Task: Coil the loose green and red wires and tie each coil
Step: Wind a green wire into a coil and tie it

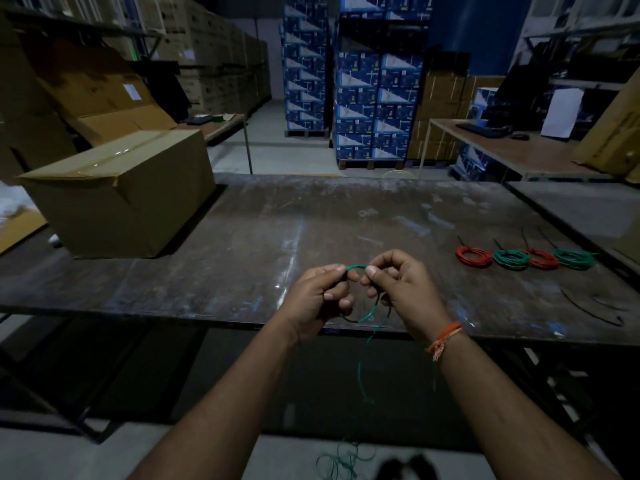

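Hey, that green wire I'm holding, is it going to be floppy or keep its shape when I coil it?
Probably floppy: the green wire droops from both hands over the table edge to a loose tangle on the floor. It seems to hold some curve, since a loop stands between the left hand and right hand. Likely light.

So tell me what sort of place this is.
Most likely a warehouse or stockroom. Blue cartons are stacked high on pallets, brown cardboard boxes line the left wall, and a worn worktable stands on a bare concrete floor, with a big cardboard box on it.
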`<state>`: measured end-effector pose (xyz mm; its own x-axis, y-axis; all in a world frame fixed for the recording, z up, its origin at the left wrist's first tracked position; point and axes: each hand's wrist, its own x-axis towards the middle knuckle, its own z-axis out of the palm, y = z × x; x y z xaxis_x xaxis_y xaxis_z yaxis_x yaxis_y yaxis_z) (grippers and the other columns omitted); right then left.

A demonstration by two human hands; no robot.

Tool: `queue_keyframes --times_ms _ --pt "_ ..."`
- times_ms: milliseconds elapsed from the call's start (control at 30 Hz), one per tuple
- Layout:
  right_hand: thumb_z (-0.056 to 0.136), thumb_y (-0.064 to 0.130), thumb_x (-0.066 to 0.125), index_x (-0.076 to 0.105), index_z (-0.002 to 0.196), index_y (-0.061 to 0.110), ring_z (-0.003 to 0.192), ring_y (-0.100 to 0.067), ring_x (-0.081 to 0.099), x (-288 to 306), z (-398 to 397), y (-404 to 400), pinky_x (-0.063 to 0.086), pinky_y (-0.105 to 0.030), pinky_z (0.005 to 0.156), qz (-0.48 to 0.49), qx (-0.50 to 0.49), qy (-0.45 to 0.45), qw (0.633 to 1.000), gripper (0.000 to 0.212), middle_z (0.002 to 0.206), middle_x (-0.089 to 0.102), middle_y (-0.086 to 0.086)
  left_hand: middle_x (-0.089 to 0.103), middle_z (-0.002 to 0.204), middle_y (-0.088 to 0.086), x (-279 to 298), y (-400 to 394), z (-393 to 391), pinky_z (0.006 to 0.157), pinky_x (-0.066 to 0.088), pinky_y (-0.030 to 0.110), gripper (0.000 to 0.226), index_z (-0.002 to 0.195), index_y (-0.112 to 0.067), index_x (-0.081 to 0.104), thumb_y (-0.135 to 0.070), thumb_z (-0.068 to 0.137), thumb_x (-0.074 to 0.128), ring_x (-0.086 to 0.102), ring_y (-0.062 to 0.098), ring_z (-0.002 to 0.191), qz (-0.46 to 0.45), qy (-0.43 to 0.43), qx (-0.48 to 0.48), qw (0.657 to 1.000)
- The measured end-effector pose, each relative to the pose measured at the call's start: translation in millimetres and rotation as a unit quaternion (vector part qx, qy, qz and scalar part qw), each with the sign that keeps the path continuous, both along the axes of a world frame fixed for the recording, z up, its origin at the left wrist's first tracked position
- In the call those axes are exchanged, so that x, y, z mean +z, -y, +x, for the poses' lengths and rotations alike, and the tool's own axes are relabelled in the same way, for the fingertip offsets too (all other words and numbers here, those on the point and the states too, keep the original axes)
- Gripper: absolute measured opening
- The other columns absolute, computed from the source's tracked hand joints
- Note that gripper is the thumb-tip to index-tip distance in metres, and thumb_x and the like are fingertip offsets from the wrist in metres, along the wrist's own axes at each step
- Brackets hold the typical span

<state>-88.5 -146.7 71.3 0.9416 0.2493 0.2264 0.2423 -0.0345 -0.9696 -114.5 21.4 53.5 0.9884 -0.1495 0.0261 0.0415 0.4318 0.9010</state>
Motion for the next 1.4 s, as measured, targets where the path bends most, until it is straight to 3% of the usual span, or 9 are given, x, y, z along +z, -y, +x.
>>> queue_keyframes --times_ms 233,400,567,700,867,967,1100,1267,1400 --pt "0.096 -0.002 0.061 0.06 0.093 0.0 0.046 -0.011 0.049 -1 -1 10 0.041 -0.017 0.045 0.022 -0.002 -0.003 1.0 0.004 0.074 0.069 -0.014 0.028 0.045 -0.009 -1 10 -5 0.051 0.028 0.024 0.024 0.089 -0.007 0.059 -0.018 0.103 0.043 0.033 0.008 0.042 -0.008 -0.023 -0.007 1.0" --pt "0.097 0.004 0.064 0.062 0.094 0.002 0.047 -0.015 0.052 -6 8 31 0.043 -0.02 0.046 0.009 0.007 0.016 1.0 0.003 0.077 0.073 -0.011 0.031 0.043 -0.01 3 33 -3 0.046 0.04 0.023 0.023 0.084 -0.01 0.052 -0.017 0.101 0.038 0.036 0.007 0.04 -0.126 -0.066 -0.04 0.989" --pt "0.096 0.002 0.065 0.063 0.094 0.001 0.05 -0.02 0.056 1 30 62 0.046 -0.022 0.048 0.005 0.02 0.047 0.999 0.003 0.077 0.072 -0.013 0.033 0.042 -0.01 5 66 13 0.039 0.028 0.017 0.024 0.083 -0.012 0.052 -0.018 0.101 0.038 0.031 0.001 0.033 -0.225 -0.093 -0.08 0.967" --pt "0.096 0.005 0.066 0.064 0.092 0.006 0.05 -0.023 0.06 1 47 94 0.046 -0.023 0.049 -0.019 0.025 0.066 0.997 0.004 0.078 0.073 -0.013 0.03 0.043 -0.011 7 94 29 0.04 0.016 0.019 0.022 0.084 -0.011 0.054 -0.02 0.098 0.04 0.026 0.0 0.032 -0.17 -0.089 -0.081 0.978" --pt "0.096 0.005 0.065 0.065 0.094 0.005 0.055 -0.021 0.065 -2 66 136 0.046 -0.02 0.052 -0.03 0.049 0.087 0.995 0.003 0.078 0.073 -0.014 0.02 0.046 -0.012 6 137 43 0.041 0.012 0.02 0.019 0.08 -0.012 0.053 -0.022 0.092 0.043 0.01 0.005 0.039 -0.143 -0.098 -0.049 0.984" --pt "0.1 0.008 0.061 0.064 0.098 0.003 0.06 -0.018 0.064 -16 72 159 0.048 -0.02 0.055 -0.028 0.086 0.057 0.994 0.007 0.075 0.072 -0.011 0.012 0.051 -0.01 2 153 46 0.041 0.01 0.02 0.026 0.075 -0.013 0.056 -0.021 0.094 0.04 0.007 0.006 0.041 -0.191 -0.096 -0.042 0.976" --pt "0.098 -0.004 0.059 0.063 0.1 0.001 0.062 -0.017 0.061 -30 79 183 0.052 -0.022 0.058 -0.003 0.114 0.008 0.993 0.006 0.069 0.065 -0.007 0.014 0.051 -0.009 -3 159 53 0.041 0.01 0.02 0.029 0.074 -0.013 0.058 -0.019 0.095 0.039 0.01 0.005 0.04 -0.265 -0.087 -0.04 0.959" --pt "0.097 -0.005 0.059 0.06 0.103 -0.003 0.056 -0.01 0.059 -49 89 213 0.05 -0.019 0.054 -0.002 0.085 -0.029 0.996 0.007 0.074 0.064 -0.014 0.02 0.052 -0.009 -3 156 67 0.044 0.014 0.021 0.031 0.074 -0.012 0.058 -0.017 0.098 0.038 0.015 0.005 0.043 -0.329 -0.07 -0.034 0.941" --pt "0.097 0.001 0.062 0.063 0.094 0.0 0.056 -0.011 0.058 -68 95 228 0.047 -0.023 0.052 -0.002 -0.001 -0.038 0.999 0.003 0.074 0.069 -0.009 0.023 0.052 -0.009 0 151 73 0.045 0.019 0.022 0.026 0.076 -0.011 0.058 -0.015 0.098 0.043 0.018 0.006 0.044 -0.366 -0.058 -0.04 0.928"
